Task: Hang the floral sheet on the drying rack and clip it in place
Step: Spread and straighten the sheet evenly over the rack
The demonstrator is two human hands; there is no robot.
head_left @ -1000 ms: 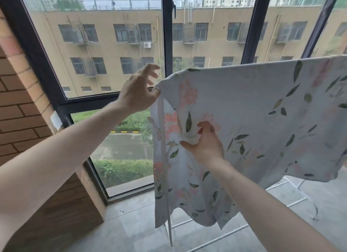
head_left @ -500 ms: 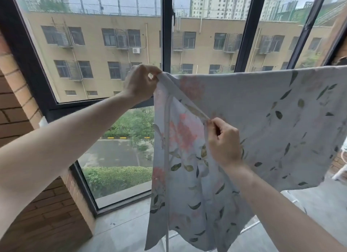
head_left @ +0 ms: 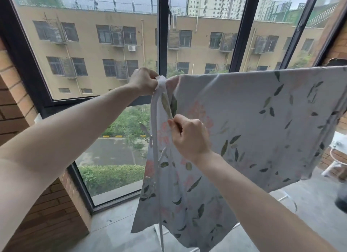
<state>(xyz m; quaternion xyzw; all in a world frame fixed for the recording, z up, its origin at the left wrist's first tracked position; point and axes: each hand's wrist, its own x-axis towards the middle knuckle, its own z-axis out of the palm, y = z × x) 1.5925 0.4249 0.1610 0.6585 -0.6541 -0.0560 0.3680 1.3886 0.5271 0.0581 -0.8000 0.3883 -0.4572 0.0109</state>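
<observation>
The floral sheet (head_left: 251, 124), pale grey with pink flowers and green leaves, hangs draped over the top bar of a white drying rack (head_left: 161, 235); only the rack's upright post and low bars show beneath the cloth. My left hand (head_left: 143, 81) is closed on the sheet's bunched top left corner at bar height. My right hand (head_left: 189, 135) pinches a fold of the sheet's left edge a little lower and to the right. The cloth between both hands is pulled into a narrow strip. No clip is visible.
A large black-framed window (head_left: 163, 36) stands just behind the rack, with a tan building outside. A brick wall (head_left: 16, 105) closes the left side. The floor is grey tile (head_left: 116, 231). A white object (head_left: 338, 158) sits at the right edge.
My left hand went from open beside the corner to closed on it. My right hand shifted along the sheet's left edge and pinched it. The view has tilted upward.
</observation>
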